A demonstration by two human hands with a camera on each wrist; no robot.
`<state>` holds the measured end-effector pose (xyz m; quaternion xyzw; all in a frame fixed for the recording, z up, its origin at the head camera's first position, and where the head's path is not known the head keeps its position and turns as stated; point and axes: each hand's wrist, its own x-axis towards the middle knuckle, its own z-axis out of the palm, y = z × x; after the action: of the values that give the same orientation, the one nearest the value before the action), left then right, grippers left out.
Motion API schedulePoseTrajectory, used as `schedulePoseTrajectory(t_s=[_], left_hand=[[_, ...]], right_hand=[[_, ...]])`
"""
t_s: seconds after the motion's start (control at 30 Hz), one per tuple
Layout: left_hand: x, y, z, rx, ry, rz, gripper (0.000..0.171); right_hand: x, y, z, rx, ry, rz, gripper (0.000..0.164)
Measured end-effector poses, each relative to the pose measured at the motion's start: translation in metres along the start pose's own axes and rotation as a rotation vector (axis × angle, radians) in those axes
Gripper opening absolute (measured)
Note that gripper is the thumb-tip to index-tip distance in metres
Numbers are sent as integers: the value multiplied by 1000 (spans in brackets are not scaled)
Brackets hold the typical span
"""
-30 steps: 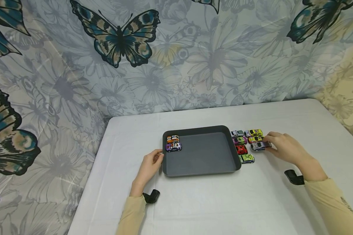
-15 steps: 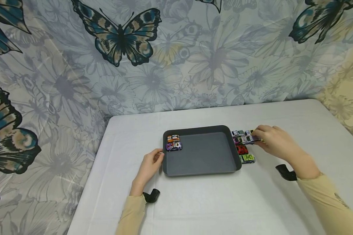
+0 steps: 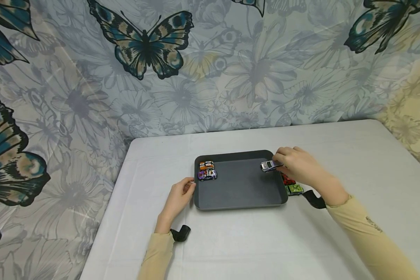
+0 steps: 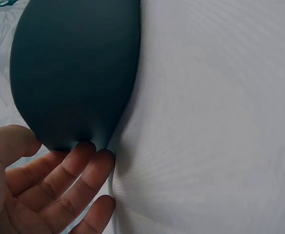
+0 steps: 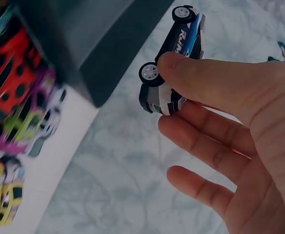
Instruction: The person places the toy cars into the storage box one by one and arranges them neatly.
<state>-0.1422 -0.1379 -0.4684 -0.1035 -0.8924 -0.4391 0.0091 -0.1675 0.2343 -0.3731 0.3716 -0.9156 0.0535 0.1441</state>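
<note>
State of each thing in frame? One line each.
Tray: open side up, on table
Left hand: touching tray's left edge
Right hand: pinching silver car
Silver car: lifted, over tray's right side
Orange car: in tray, left
Purple car: in tray, beside orange car
Red car: outside tray, partly hidden
Lime car: outside tray
Magenta-green car: outside tray
White car: outside tray
Yellow cars: outside tray, blurred

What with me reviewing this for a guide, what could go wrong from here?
The right hand pinches the silver car near one end, so it could slip. The orange car and purple car sit close together in the tray; a bump might jostle them. The left hand seems only to touch the tray's edge, so the tray might shift if knocked.
</note>
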Motion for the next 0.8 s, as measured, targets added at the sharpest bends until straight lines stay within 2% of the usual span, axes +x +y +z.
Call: schedulePoseTrajectory(t_s=[0.23, 0.47, 0.8], left_hand=[[0, 0, 0, -1, 6, 23, 27], [0, 0, -1, 1, 0, 15, 28], [0, 3, -2, -5, 2, 15, 27]], right_hand=[[23, -16, 14, 35, -13, -50, 28], [46, -32, 31, 52, -30, -105, 26], [66, -54, 47, 44, -108, -167, 21]])
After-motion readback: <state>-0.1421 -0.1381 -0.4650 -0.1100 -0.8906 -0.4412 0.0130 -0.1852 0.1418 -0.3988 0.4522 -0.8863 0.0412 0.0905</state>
